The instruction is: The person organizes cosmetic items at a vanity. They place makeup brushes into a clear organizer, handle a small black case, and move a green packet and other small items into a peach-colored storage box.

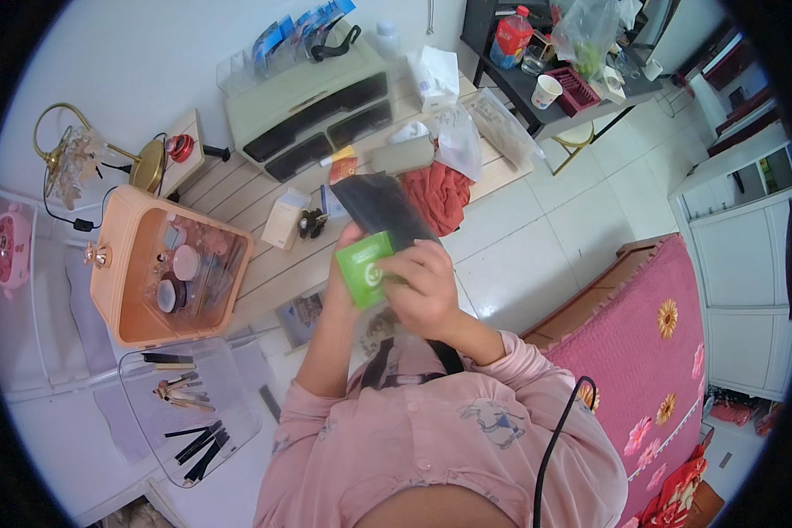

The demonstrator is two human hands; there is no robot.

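In front of my chest both hands are raised around a small green sachet [360,274] and a dark, thin pouch [386,208]. My left hand [341,274] is partly behind the sachet, its thumb near the top left edge. The fingers of my right hand [422,284] curl over the sachet's right side and the lower end of the pouch. The pouch extends up and away over the slatted wooden table [251,280]. Beneath it, a small white box [285,219] and a black flower-shaped item [312,224] sit on the slats.
An open peach cosmetics case [115,264] stands at left, above a clear lid [237,442] holding brushes and pencils. Behind are a green drawer organizer [257,115] and gold lamp [148,165]. Red cloth [439,198] hangs at the table's edge. A pink-covered bed [633,317] is at right.
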